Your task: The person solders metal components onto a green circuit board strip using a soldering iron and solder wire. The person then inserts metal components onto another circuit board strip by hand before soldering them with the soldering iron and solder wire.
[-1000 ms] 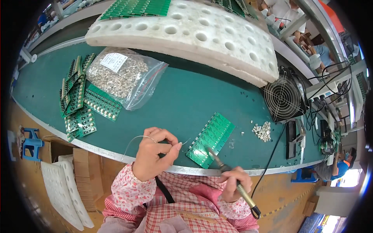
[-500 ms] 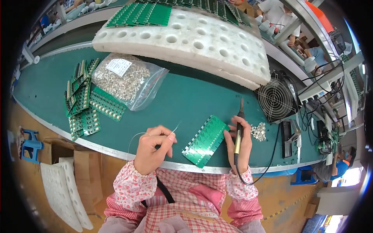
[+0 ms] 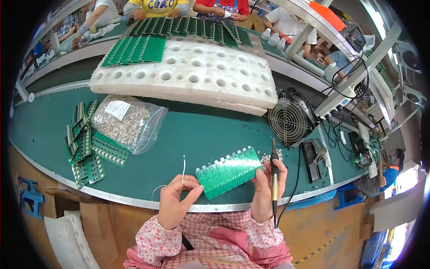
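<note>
A green circuit board [image 3: 229, 174] is tilted up near the table's front edge, with small pale parts along its far edge. My left hand [image 3: 175, 202] is closed on a thin solder wire [image 3: 183, 167], whose tip points up. Its thumb touches the board's left corner. In my right hand [image 3: 264, 193], closed round it, a soldering iron [image 3: 274, 184] stands with its tip pointing away from me. That hand's thumb and fingers also grip the board's right end. Behind it, partly hidden, lies a small pile of pale connectors [image 3: 280, 154].
A clear bag of connectors [image 3: 123, 123] lies at left beside stacked circuit boards [image 3: 83, 145]. White foam [image 3: 179, 85] with holes carries more boards at the back. A fan [image 3: 290, 119] and a black tray [image 3: 310, 161] stand at right. People sit across the bench.
Both hands have come to the board, which is now tilted and turned between them. The left hand has moved beside its left corner. The whole view has shifted, showing more of the far side.
</note>
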Available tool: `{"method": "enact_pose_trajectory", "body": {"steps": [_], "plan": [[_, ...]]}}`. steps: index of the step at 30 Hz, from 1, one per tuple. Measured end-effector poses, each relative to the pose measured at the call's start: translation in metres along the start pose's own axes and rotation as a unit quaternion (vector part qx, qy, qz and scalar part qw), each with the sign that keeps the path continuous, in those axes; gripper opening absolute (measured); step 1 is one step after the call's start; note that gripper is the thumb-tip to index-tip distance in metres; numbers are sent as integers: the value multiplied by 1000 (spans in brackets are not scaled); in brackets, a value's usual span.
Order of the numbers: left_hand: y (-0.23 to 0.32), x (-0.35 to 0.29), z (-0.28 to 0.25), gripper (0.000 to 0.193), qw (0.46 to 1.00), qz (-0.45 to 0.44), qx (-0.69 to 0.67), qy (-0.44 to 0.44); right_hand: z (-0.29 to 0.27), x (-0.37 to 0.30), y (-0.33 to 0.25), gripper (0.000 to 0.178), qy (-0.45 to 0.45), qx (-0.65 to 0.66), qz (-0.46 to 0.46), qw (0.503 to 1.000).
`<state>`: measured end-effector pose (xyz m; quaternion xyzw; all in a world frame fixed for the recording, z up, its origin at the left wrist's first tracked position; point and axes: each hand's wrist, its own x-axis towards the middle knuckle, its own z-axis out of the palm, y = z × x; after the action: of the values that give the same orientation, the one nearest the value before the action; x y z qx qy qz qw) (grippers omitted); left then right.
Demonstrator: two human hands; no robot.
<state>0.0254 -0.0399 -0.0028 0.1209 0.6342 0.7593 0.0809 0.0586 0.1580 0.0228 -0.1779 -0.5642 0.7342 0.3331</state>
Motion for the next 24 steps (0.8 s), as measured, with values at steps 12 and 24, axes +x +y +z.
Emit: {"method": "enact_pose_trajectory", "body": {"steps": [12,24], "plan": [[-5,0,-1,9,988,-86,-109,60,-3,-21,-1,41,4,7,-46,999],[-7,2,-4,12,983,-88,-149,60,-10,-28,10,44,-5,-38,-126,991]]}}
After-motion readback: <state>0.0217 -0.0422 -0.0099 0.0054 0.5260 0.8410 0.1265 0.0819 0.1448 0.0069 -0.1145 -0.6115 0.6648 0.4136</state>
